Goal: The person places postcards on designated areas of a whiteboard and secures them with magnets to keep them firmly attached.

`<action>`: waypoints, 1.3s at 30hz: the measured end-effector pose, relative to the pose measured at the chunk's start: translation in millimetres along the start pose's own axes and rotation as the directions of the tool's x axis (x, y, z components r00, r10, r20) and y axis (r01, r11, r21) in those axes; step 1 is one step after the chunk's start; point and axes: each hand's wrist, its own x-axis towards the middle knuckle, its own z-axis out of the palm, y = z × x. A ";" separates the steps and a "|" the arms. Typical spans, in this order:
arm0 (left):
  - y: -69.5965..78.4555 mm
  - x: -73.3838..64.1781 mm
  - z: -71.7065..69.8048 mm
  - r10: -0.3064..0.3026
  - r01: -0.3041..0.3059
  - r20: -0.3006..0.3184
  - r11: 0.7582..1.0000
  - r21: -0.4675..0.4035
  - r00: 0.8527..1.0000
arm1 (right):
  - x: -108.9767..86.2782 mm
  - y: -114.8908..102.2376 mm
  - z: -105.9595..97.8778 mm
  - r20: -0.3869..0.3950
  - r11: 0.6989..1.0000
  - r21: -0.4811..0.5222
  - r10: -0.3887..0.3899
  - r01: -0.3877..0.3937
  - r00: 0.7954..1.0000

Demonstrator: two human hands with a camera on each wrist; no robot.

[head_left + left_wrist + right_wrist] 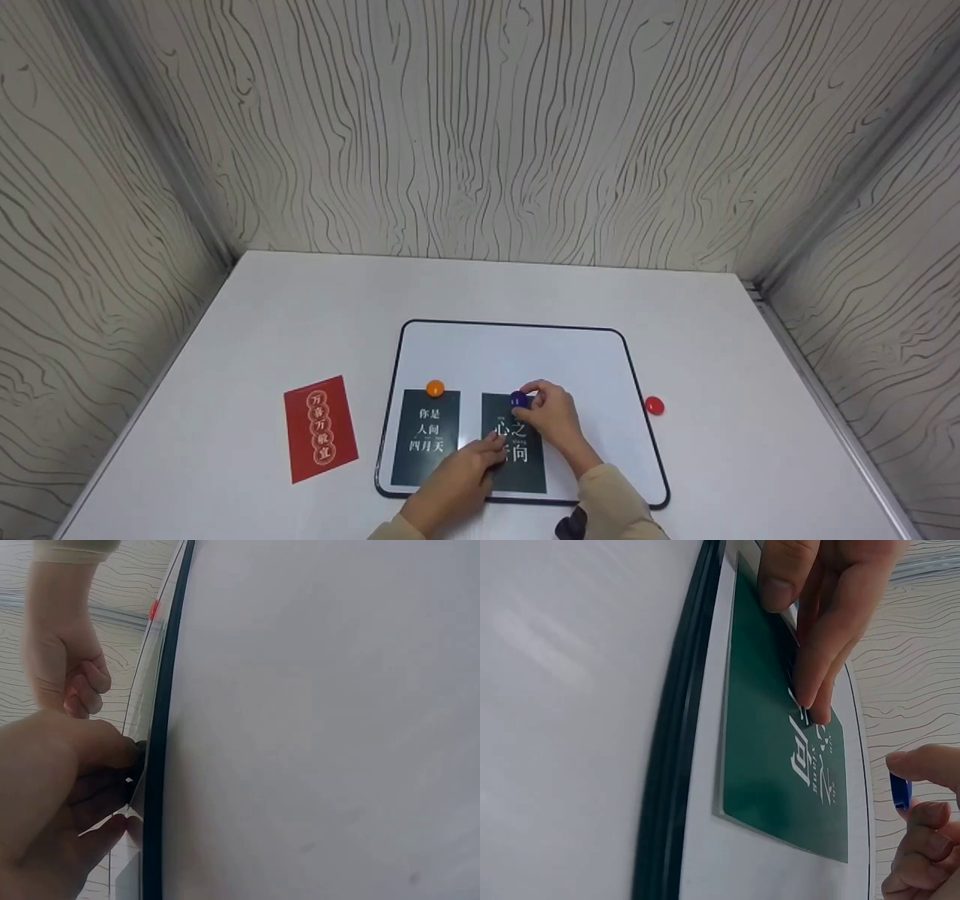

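My right hand (553, 412) pinches a round blue magnet (519, 400) between thumb and fingertips, over the top edge of a dark green card (525, 480) with white characters. In the right wrist view the blue magnet (901, 792) is seen edge-on between thumb and finger. My left hand (465, 472) rests on the same card with extended fingers, covering part of its lettering. The card lies on a black-framed whiteboard (577, 352). Left of it lies another dark green card (412, 465), with an orange magnet (435, 388) on its top edge.
A red card (321, 429) with white characters lies on the white table (225, 360), left of the board. A red magnet (655, 405) sits just past the board's right edge. Patterned panels (465, 135) enclose the table at the back and sides.
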 end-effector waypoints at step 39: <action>0.4 1.1 -0.6 0.018 -0.018 -0.013 1.000 0.026 1.000 | 15.6 7.9 17.7 -0.025 0.999 -0.009 0.033 -0.034 0.999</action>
